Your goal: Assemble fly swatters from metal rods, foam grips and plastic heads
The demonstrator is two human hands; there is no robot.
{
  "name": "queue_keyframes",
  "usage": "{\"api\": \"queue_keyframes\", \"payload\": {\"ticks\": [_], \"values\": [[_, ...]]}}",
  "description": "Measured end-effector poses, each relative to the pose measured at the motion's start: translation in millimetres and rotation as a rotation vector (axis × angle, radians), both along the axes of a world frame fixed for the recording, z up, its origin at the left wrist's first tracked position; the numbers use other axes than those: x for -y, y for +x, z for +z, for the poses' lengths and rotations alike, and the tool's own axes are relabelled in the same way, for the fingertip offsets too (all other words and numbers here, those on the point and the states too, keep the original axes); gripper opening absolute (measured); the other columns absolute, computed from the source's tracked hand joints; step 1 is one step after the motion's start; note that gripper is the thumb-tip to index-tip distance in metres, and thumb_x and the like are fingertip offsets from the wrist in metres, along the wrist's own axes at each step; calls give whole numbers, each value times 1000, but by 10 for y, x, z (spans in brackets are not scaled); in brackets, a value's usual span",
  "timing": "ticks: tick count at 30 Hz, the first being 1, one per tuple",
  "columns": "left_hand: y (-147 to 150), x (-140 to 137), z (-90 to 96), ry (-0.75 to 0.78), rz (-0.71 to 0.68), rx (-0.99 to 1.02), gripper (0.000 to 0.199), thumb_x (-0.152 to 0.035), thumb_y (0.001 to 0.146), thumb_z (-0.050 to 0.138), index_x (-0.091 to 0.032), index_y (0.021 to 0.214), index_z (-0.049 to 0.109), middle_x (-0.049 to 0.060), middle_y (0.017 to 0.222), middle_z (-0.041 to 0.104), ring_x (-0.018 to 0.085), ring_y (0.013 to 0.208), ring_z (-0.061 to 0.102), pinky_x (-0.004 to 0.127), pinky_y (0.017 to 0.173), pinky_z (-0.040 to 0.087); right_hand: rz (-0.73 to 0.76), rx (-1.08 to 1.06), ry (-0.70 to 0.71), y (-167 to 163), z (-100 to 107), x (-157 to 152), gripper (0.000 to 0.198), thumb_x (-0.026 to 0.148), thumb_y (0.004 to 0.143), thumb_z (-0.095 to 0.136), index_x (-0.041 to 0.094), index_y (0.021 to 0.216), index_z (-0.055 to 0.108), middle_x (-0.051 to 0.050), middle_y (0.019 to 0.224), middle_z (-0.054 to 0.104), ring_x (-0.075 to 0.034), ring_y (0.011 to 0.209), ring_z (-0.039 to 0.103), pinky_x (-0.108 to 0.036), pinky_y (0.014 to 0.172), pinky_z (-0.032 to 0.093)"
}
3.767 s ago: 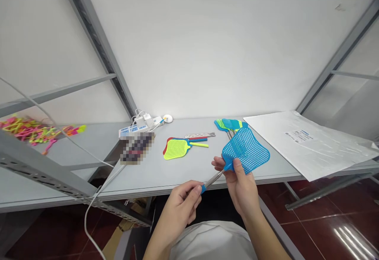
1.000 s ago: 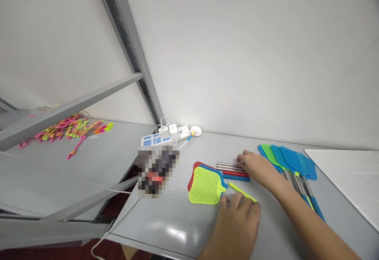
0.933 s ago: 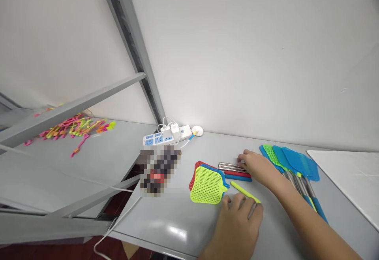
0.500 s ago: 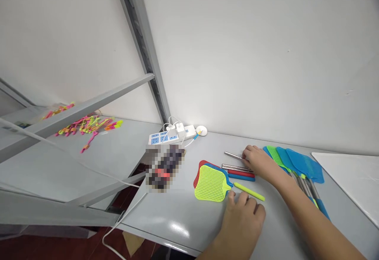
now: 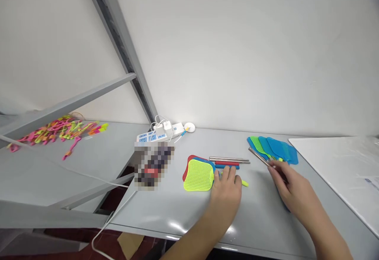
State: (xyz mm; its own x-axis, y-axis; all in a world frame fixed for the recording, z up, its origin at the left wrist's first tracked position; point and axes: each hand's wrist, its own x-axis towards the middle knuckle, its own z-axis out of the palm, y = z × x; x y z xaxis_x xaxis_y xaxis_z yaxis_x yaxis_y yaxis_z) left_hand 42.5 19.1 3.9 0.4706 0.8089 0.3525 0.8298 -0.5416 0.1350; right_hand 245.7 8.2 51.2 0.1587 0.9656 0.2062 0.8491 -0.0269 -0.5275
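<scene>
My right hand (image 5: 294,185) is closed around a thin metal rod (image 5: 258,156), whose free end points up and left above the table. My left hand (image 5: 226,193) curls its fingers over a yellow-green handle tube (image 5: 244,183); most of that tube is hidden under them. Left of these fingers lies a yellow-green fly swatter head (image 5: 198,175), stacked over a blue one and a red one (image 5: 188,163). Behind the left hand several metal rods (image 5: 229,159) lie beside a red handle tube (image 5: 226,163) and a blue handle tube (image 5: 223,166).
Blue and green fly swatters (image 5: 274,149) lie fanned at the back right, beside a white plastic-wrapped sheet (image 5: 334,165). A power strip (image 5: 151,136) with chargers and a blurred-out object (image 5: 155,167) stand at left. Beyond the metal frame (image 5: 130,62) sits a colourful pile (image 5: 63,129).
My right hand has lifted a metal rod from the table and brought it right and nearer. My left hand has moved up onto the yellow-green handle tube. The view has turned right.
</scene>
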Motion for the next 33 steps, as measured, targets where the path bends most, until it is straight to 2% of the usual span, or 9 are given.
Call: {"api": "queue_keyframes", "payload": {"ticks": [2,4,8,11,14,16,22,26,33], "values": [[45,19,11,-24,-31,20,10,-11,92,57,-15,93,65,12,122,62,31,117,52,56,97,40,-34,-36,-7,157,-81,275,37,54,94,47,25,109,63,-8,105,72,-23,86,69,-32,70,53],[55,76,75,-51,-83,57,10,-12,93,56,-17,89,63,8,106,66,27,106,58,53,96,40,-45,-74,-15,313,-114,534,38,57,91,51,26,107,67,-7,108,73,-24,89,69,-30,70,55],[-70,279,330,-122,-180,180,15,-19,100,47,-22,100,61,-1,85,67,15,75,61,32,78,45,95,-106,-28,475,19,929,37,55,89,57,26,107,72,-8,107,72,-27,97,68,-32,76,57],[-250,487,526,-186,-189,332,21,-21,103,40,-22,107,61,0,88,68,13,75,61,26,70,44,231,-127,-35,406,207,1090,32,49,91,58,27,107,73,-8,100,72,-26,89,68,-31,72,56],[-431,708,653,-338,-151,601,23,-27,103,42,-21,100,64,0,86,69,14,76,61,25,70,45,322,-166,2,232,332,1173,24,43,93,58,28,104,73,-6,96,70,-22,85,67,-28,70,54],[-528,840,708,-369,-130,657,24,-29,101,46,-21,95,67,1,83,70,14,74,60,25,70,44,378,-187,17,107,359,1220,21,39,95,57,29,104,72,-5,95,69,-20,84,66,-28,72,53],[-744,1077,857,-269,-122,623,29,-31,96,53,-21,75,71,-1,61,63,13,60,53,26,62,42,546,-195,61,-98,354,1404,22,33,97,52,28,107,72,-4,88,68,-17,77,65,-28,67,51],[-856,1177,914,-184,-98,671,26,-27,92,58,-21,71,71,-1,57,61,13,56,51,25,59,42,520,-175,154,-128,385,1515,21,31,97,54,28,107,72,-4,88,68,-17,74,64,-27,64,51],[-937,1401,926,-67,-141,644,24,-20,89,61,-20,66,66,-4,52,55,11,54,44,25,61,42,567,-145,209,-285,433,1631,19,27,98,54,26,108,70,-3,87,65,-15,76,62,-27,68,47]]}}
